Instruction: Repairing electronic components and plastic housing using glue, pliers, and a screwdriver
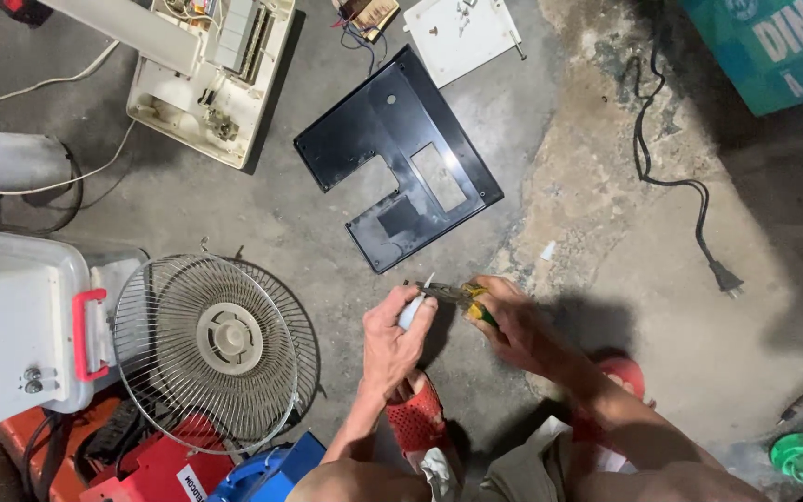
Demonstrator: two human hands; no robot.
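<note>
The floor (606,214) was bare, stained concrete, darker at the upper right. On it lay a black plastic panel (400,158) with cut-outs, a cream appliance housing (211,79), a wire fan guard (211,349), a white box (11,335) with a red handle, and a black power cord (676,181).

Floor (606,214): rough, matt concrete, stained and patchy. Panel (398,158): black plastic, smooth, glossy. Fan guard (206,344): thin bare metal wire, dull sheen. Pliers (457,297): metal jaws, yellow-green plastic grips. Sandal (415,418): red perforated plastic, matt. Power cord (680,186): black rubbery sheath.
</note>
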